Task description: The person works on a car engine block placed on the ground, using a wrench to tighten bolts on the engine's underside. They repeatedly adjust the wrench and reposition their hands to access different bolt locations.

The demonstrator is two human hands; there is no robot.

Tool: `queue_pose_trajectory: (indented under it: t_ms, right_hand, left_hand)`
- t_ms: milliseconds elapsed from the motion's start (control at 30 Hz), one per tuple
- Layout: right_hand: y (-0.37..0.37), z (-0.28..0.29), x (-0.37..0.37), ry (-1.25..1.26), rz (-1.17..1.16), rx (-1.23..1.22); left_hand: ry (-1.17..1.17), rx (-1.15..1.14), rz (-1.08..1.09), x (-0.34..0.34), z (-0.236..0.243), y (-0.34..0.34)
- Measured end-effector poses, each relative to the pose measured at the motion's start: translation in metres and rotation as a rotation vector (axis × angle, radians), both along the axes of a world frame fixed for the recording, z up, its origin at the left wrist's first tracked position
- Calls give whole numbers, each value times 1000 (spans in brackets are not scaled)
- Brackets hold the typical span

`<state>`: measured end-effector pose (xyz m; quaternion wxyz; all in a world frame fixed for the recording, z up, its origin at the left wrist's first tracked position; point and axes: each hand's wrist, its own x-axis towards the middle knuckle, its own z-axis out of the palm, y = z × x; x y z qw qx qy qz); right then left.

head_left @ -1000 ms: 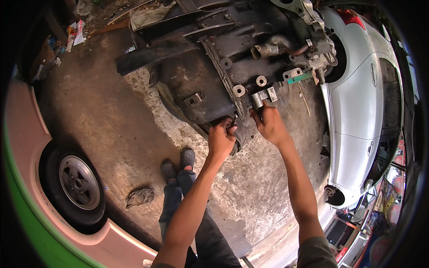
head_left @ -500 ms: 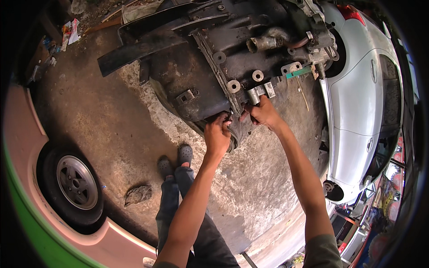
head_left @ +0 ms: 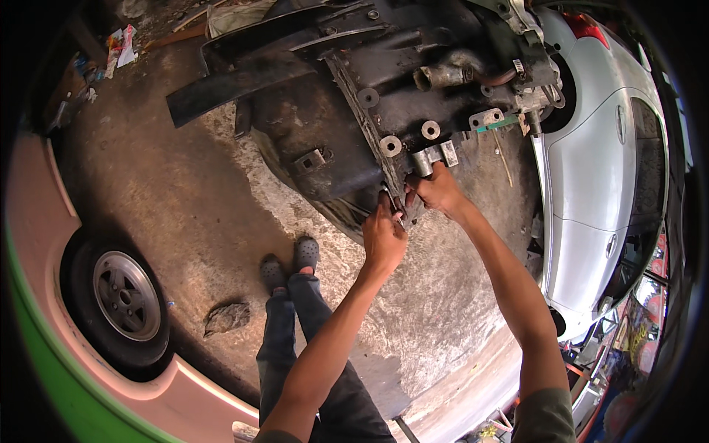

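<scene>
A large black metal car part [head_left: 340,159], with round washers and a pipe stub on it, spans the upper middle. At its near edge my left hand [head_left: 384,236] is closed on a thin shiny metal tool [head_left: 393,199], whose exact kind I cannot make out. Just to the right, my right hand [head_left: 437,193] has its fingers curled at the same edge, right below a silver metal bracket [head_left: 425,162] with a cylindrical end. What those fingers grip, if anything, is hidden. A ridged strip [head_left: 362,118] runs down the part toward both hands.
A silver car [head_left: 587,177] stands along the right. At lower left is a pink and green vehicle body [head_left: 199,395] with a wheel [head_left: 122,295]. A dark flat lump [head_left: 227,319] lies on the concrete floor [head_left: 177,177] near my shoes. Litter [head_left: 122,48] lies at upper left.
My left hand has shifted right and slightly down, closer to my right hand, and the shiny tool now shows in it. My right hand stays at nearly the same spot.
</scene>
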<state>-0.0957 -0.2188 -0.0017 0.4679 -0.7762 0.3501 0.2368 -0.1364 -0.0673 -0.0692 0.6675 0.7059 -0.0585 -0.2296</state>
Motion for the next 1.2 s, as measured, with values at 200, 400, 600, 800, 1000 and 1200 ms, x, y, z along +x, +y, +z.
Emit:
queue_pose_trajectory:
  t_ms: [200,400,600,800,1000,1200]
  right_hand:
    - [0,-7,-1,33,-3,3]
    - [-1,1,1,53,36,11]
    - [2,-1,-3,12,114,-227]
    - [0,-3,-5,-4,245,-437]
    - [7,8,-9,-143,419,-650]
    - [16,17,-19,-390,521,-670]
  left_hand:
    - [59,8,-81,3,8,7]
    - [128,52,-3,13,-8,12]
    - [-90,38,-9,-2,-5,38]
    - [183,-2,-109,7,29,80]
    - [700,-382,-102,44,42,85]
    - [1078,-716,-153,65,42,99]
